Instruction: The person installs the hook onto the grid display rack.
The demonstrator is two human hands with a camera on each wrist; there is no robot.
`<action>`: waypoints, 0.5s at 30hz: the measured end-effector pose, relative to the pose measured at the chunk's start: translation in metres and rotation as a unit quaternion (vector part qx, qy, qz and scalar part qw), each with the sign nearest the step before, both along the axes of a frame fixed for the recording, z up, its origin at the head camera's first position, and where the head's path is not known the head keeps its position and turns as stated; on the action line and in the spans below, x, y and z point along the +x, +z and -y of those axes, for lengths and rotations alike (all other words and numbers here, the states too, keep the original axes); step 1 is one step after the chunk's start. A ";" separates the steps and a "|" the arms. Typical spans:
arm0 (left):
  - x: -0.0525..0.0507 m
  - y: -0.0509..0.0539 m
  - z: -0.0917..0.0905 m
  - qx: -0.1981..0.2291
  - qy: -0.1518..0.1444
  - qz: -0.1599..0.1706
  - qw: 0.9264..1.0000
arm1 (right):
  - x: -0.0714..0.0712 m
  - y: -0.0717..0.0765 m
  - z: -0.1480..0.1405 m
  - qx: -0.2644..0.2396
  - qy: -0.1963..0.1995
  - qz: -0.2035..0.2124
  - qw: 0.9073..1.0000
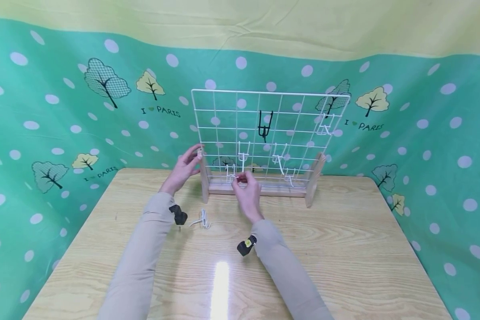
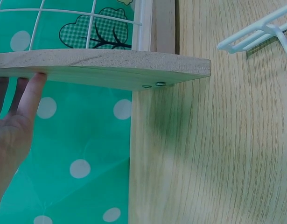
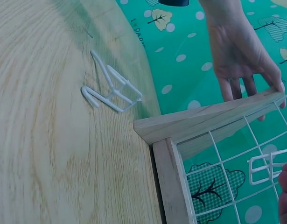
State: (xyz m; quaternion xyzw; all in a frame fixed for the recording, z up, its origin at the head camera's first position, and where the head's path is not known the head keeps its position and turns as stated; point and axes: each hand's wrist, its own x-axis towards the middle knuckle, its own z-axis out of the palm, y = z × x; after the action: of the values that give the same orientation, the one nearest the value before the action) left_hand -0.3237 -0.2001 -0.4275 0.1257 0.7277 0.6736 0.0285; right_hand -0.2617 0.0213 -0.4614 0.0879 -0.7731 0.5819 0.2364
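A white wire grid [image 1: 270,92] stands upright in a wooden base. My left hand [image 1: 184,171] grips the upper end of the wooden left side support [image 1: 204,182]; in the left wrist view its fingers [image 2: 33,95] press the outer face. Low on the left of the grid, my right hand [image 1: 249,195] pinches a white wire hook [image 3: 260,169]. Only the edge of that hand [image 3: 286,184] shows in the right wrist view, so part of its hold is hidden.
A loose white double hook [image 1: 204,218] lies on the wooden table [image 1: 344,249], left of the right forearm. Several white hooks and one black hook [image 1: 265,131] hang on the grid. A green patterned cloth [image 1: 104,138] rises behind the table.
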 end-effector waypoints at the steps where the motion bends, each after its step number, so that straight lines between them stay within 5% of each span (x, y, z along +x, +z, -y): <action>1: 0.000 0.000 0.000 0.001 0.000 0.000 1.000 | -0.001 0.000 0.001 0.002 0.000 -0.001 1.000; 15: -0.002 -0.003 0.002 0.010 -0.006 -0.009 1.000 | -0.009 0.002 0.018 0.056 -0.030 -0.045 0.997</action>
State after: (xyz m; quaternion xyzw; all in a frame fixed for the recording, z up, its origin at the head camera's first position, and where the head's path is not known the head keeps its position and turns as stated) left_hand -0.3253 -0.2016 -0.4309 0.1367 0.7203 0.6796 0.0251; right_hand -0.2708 0.0031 -0.4590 0.1038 -0.7954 0.5254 0.2836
